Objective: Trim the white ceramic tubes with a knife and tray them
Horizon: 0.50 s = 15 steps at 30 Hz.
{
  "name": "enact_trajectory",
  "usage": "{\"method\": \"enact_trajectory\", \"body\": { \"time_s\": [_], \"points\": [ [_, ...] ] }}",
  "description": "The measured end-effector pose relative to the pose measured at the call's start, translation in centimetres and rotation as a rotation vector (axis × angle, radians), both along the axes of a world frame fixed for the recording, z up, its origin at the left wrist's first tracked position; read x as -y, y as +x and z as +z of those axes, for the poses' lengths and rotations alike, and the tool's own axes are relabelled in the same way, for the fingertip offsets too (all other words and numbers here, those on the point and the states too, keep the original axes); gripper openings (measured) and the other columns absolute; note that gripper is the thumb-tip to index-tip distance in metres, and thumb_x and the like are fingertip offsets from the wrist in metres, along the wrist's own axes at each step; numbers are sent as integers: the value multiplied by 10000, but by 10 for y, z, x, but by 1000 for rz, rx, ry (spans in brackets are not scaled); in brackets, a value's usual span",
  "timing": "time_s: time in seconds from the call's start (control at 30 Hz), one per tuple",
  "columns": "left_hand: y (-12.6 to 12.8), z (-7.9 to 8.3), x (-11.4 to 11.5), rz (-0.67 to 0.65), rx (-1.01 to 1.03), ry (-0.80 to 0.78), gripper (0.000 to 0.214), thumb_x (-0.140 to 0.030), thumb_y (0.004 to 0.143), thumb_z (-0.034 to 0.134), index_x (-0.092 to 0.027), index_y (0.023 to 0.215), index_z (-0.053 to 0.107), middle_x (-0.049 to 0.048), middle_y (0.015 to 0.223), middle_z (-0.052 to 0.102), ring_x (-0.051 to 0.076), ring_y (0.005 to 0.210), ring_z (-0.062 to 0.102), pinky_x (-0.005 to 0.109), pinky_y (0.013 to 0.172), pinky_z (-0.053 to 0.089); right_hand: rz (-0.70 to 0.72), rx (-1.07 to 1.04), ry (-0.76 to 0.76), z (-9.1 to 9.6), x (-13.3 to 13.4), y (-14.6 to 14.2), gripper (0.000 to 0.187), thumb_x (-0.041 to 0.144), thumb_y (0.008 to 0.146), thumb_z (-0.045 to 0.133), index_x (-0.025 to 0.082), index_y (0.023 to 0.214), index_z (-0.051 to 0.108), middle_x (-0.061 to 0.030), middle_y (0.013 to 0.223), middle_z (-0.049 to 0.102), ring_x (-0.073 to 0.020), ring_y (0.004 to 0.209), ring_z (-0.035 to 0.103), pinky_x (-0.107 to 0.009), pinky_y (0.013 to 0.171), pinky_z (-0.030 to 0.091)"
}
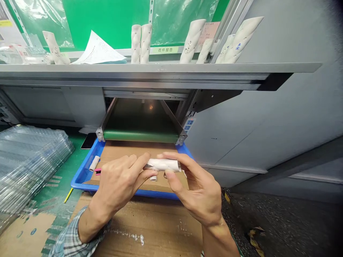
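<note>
A white tube (pixel 163 165) is held level between the left hand (pixel 119 184) and the right hand (pixel 195 189), just above a blue plastic tray (pixel 80 182) lined with a cardboard sheet (pixel 128 150). Its right end is pinched narrowly between the right thumb and forefinger, while its left end is gripped by the left fingers (pixel 139 166), where a small dark tip shows against the tube, though what it is cannot be told. Directly beneath the hands, a short white sleeve (pixel 153 178) lies on the cardboard; another white sleeve (pixel 94 163) lies at about 9 o'clock from the hands, beside a pink item (pixel 98 171). A green conveyor roller (pixel 140 136) runs across at 12 o'clock, and a stack of clear plastic trays (pixel 29 160) is piled farther off at 9 o'clock. Slippage is judged the main risk: with only fingertip pressure on a smooth surface, the tube could be dropped into the tray or could roll toward the roller. If the dark tip is sharp, a finger could be nicked or the tube scored by a sudden twist. The loose sleeves could also be knocked aside by a careless wrist.
</note>
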<state>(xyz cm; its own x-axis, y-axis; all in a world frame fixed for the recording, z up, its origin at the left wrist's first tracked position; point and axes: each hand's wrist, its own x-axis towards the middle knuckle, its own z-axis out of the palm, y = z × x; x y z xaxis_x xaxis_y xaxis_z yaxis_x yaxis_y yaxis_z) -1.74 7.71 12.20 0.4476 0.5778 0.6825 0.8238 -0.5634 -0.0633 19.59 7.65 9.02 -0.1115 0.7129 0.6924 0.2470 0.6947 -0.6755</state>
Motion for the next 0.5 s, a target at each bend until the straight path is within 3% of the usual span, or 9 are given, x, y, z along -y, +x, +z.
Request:
{"method": "enact_trajectory", "body": {
  "time_s": [0.4, 0.5],
  "points": [
    [-2, -2, -1, -34, -6, 21, 449, -488, 1176, 418, -176, 1211, 740, -11, 779, 746, 177, 631, 676, 362, 613, 366, 14, -27, -29, -2, -1, 1, 354, 206, 1055, 686, 352, 1377, 698, -2, 1210, 790, -154, 984, 742, -268, 909, 616],
    [-2, -3, -3, -83, 55, -21, 439, -485, 1178, 426, -174, 1206, 734, 7, 861, 785, 178, 701, 721, 349, 632, 396, 37, -60, -65, -4, -2, 2, 359, 227, 1065, 684, 373, 1392, 699, 1, 1228, 797, -147, 952, 750, -248, 861, 636]
  ]
}}
